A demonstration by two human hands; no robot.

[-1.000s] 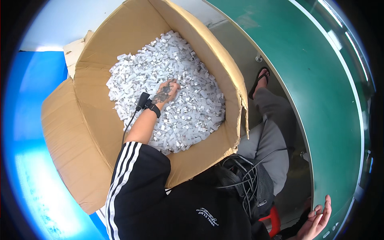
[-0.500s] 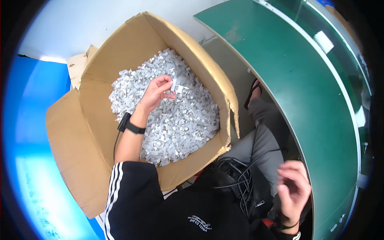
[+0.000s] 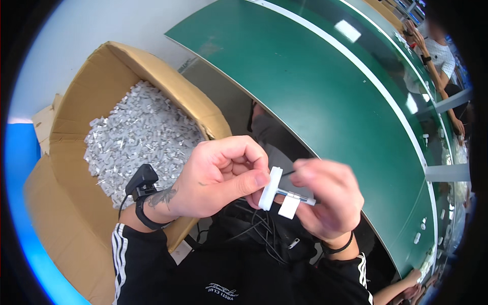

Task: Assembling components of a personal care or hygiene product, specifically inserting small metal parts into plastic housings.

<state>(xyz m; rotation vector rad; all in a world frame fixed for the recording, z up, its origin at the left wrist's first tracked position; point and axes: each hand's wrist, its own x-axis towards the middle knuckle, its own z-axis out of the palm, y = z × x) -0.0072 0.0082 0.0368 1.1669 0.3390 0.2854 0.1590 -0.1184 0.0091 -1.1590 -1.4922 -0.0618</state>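
My left hand pinches a small white plastic part between thumb and fingers, held up in front of my chest. My right hand meets it from the right and grips a thin clear-and-white piece joined to that part. Both hands touch the same small assembly. A black band with a cable sits on my left wrist. Behind my left hand stands an open cardboard box filled with several small white parts.
A long green conveyor belt curves across the right. Another person works at its far end. Dark cables lie in my lap. Blue floor shows at the left, and small white pieces lie along the belt's edge.
My left hand lifted out of the box with a white part and came to my chest. My right hand rose from the lower right and took hold of it.
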